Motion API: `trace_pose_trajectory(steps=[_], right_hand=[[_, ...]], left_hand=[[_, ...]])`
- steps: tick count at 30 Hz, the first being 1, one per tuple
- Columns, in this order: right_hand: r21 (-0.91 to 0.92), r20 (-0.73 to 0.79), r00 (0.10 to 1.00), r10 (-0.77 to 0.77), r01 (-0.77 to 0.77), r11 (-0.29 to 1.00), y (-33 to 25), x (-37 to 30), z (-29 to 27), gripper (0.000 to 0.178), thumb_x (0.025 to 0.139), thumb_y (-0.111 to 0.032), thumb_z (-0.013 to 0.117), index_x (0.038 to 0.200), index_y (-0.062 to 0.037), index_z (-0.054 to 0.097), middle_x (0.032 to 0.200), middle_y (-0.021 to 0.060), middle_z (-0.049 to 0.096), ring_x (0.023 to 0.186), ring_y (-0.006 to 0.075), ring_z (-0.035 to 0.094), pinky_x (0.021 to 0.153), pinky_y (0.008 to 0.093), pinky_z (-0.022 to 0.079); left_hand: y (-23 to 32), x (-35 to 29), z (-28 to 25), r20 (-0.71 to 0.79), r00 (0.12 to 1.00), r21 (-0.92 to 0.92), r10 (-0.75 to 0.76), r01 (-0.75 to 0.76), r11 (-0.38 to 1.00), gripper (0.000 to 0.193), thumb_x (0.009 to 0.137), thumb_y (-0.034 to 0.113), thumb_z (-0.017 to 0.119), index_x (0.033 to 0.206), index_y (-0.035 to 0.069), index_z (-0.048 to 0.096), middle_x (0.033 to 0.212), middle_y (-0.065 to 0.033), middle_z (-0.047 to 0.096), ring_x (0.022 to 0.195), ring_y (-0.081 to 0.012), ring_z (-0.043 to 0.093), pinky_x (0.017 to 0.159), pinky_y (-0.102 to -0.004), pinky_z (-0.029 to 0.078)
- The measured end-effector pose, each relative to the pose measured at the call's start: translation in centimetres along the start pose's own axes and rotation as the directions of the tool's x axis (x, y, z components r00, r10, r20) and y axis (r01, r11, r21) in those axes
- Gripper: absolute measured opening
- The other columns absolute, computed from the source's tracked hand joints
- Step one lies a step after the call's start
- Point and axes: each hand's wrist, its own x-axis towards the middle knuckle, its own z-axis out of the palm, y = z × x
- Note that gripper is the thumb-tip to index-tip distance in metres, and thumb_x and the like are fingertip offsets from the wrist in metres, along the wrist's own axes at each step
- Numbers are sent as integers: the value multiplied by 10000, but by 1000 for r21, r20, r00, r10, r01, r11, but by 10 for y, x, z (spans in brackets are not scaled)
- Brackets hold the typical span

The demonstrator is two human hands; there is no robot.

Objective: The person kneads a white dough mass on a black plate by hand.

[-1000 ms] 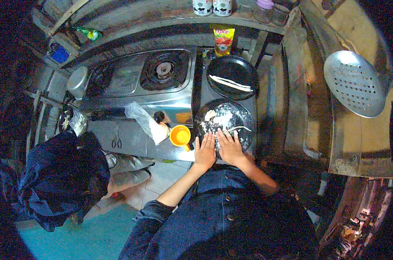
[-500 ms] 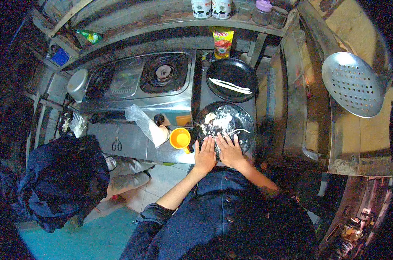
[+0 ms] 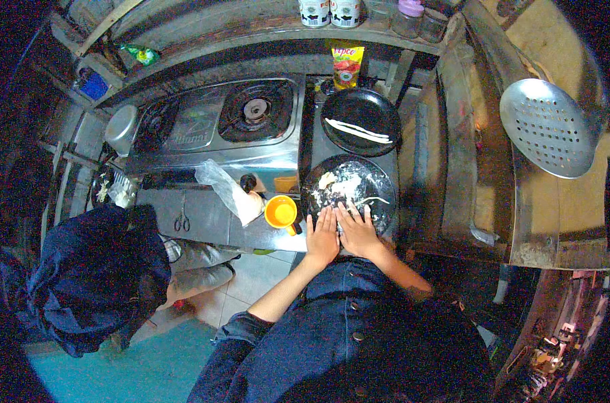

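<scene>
My left hand (image 3: 323,236) and my right hand (image 3: 358,232) lie flat, side by side, on the near part of a black round plate (image 3: 385,216). Their fingers are stretched out and point away from me. White flour (image 3: 348,180) dusts this plate, and a small lump of dough (image 3: 327,180) sits at its far left. A thin dough strand (image 3: 372,200) curves just beyond my right fingertips. Whatever is under my palms is hidden. Behind it, a second black plate (image 3: 365,104) holds long white dough strips (image 3: 358,131).
Left of my hands stand an orange cup (image 3: 280,213) and a plastic bag of white powder (image 3: 248,209). Scissors (image 3: 182,218) lie farther left, near a bent-over person (image 3: 103,279). A gas stove (image 3: 254,111) stands behind. A perforated skimmer (image 3: 550,127) hangs at right.
Both hands have shifted very slightly on the plate and stay flat. The view has tilted a little. The dough strips look the same.
</scene>
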Motion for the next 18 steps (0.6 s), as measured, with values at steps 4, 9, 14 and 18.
trace_pose_trajectory(steps=[4, 9, 14, 18], right_hand=[[27, 7, 1000, 5, -5, 1000, 0, 5, 0, 669, 826, -282, 454, 1416, -55, 235, 1499, 99, 172, 1373, 321, 142, 1049, 626, 72], [5, -21, 999, 40, -40, 999, 9, 33, -2, 651, 844, -276, 441, 1420, -58, 230, 1492, 101, 194, 1362, 328, 181, 1056, 620, 83], [63, 11, 1000, 16, -17, 998, 1, 10, 2, 646, 846, -268, 433, 1419, -52, 227, 1499, 104, 168, 1377, 319, 146, 1051, 632, 56], [68, 54, 998, -41, 37, 997, -2, -5, -4, 644, 850, -271, 424, 1417, -41, 221, 1503, 110, 148, 1380, 308, 140, 1049, 632, 55]], left_hand=[[3, 6, -7, 102, 994, 54, -47, 42, 998, 632, 853, 297, 456, 1408, 49, 285, 1476, -77, 264, 1381, -194, 183, 1101, -519, 43], [-11, 38, 4, 19, 999, 24, -35, 34, 999, 641, 839, 292, 467, 1404, 42, 294, 1476, -92, 264, 1374, -196, 210, 1102, -517, 36], [-4, 12, 1, 46, 999, 57, -15, 13, 998, 632, 843, 293, 472, 1397, 38, 306, 1469, -91, 277, 1372, -197, 214, 1101, -515, 42], [-1, -4, -2, 67, 998, 36, -15, 13, 999, 609, 852, 285, 470, 1388, 35, 321, 1462, -90, 289, 1374, -201, 202, 1100, -520, 38]])
